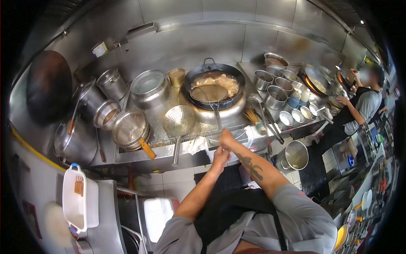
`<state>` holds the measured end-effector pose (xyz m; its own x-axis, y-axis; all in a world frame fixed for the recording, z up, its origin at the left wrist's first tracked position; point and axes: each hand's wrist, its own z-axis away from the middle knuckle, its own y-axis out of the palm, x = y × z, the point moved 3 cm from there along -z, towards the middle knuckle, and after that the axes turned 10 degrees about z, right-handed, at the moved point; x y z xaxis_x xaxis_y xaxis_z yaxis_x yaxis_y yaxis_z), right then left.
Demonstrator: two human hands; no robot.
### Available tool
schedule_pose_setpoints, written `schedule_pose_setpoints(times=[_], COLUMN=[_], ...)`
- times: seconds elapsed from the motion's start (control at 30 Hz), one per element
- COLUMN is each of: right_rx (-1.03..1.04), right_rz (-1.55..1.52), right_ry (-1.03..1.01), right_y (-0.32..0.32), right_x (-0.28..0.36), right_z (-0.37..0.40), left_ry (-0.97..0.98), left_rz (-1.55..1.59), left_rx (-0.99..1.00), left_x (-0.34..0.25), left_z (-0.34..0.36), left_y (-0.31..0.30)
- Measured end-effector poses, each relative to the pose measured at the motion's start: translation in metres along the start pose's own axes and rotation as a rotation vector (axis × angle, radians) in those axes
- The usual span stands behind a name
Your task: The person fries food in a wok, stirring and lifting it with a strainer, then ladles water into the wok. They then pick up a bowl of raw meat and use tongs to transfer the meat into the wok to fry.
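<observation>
Mesh skimmer [210,94]: one, round, long-handled; its head lies inside the wok [240,79], at the side nearer the range's front edge, its handle reaching out over that edge.
Right hand [226,139]: fingers closed round the skimmer's handle.
Left hand [220,157]: fingers curled, just beside the right; whether it grips anything cannot be told.
Wok: one, black, loop handle toward the range's back edge; contains pale brown pieces [227,79] in liquid.
Perforated ladle [179,120]: one, metal, left of the wok; handle overhangs the front edge.
Strainer [130,128]: one, orange-handled, near the front edge, farther left; handle points toward that edge.
Wide pot [149,100]: one, steel, toward the back edge, with a yellowish tin [176,78] between it and the wok.
Tall steel pot [111,82]: one, left of the wide pot.
Brush [252,115]: one, bristled, just right of the wok, near the front edge.
Cloth [196,145]: white, at the front edge, below the ladle's bowl.
Round steel containers: a cluster right of the wok, one [275,98] with dark contents.
Small bowls: a row near the front edge, right part, one [286,118] with white contents.
Bucket [296,155]: one, metal, on the floor, liquid inside.
White tub [91,204]: one, at the left edge of the lower-left table [108,222]; brown items inside.
Co-worker [367,106]: one, at far right, beside a second wok [315,79] with flame at its left side.
</observation>
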<state>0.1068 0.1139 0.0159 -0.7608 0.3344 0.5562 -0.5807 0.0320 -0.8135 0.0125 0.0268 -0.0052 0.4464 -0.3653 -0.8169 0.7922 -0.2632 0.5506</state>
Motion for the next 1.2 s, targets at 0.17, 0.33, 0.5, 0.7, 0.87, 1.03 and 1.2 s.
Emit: schedule_pose_setpoints(times=[0.17,0.33,0.5,0.7,0.87,1.03,1.2], right_rx=[-0.102,-0.161,-0.283,0.098,0.231,0.214,0.126], right_rz=[0.120,0.156,0.297,-0.060,-0.163,-0.114,-0.061], right_ry=[-0.168,-0.278,-0.546,-0.303,-0.341,-0.196,-0.163], right_y=[-0.039,-0.089,-0.158,-0.225,-0.217,-0.193,-0.182], right_x=[-0.029,-0.036,-0.053,0.001,0.020,0.025,0.012], right_z=[0.010,0.000,-0.039,0.023,0.026,0.001,-0.035], left_ry=[-0.105,-0.257,-0.303,-0.326,-0.258,-0.426,-0.491], left_rz=[-0.278,-0.331,-0.334,-0.274,-0.127,-0.461,-0.243], left_rx=[0.121,0.016,-0.245,-0.613,-0.715,-0.747,-0.979], left_x=[0.030,0.045,0.071,0.106,0.122,0.117,0.214], left_z=[0.026,0.076,0.141,0.218,0.289,0.335,0.393], left_y=[0.003,-0.030,-0.120,-0.221,-0.267,-0.286,-0.360])
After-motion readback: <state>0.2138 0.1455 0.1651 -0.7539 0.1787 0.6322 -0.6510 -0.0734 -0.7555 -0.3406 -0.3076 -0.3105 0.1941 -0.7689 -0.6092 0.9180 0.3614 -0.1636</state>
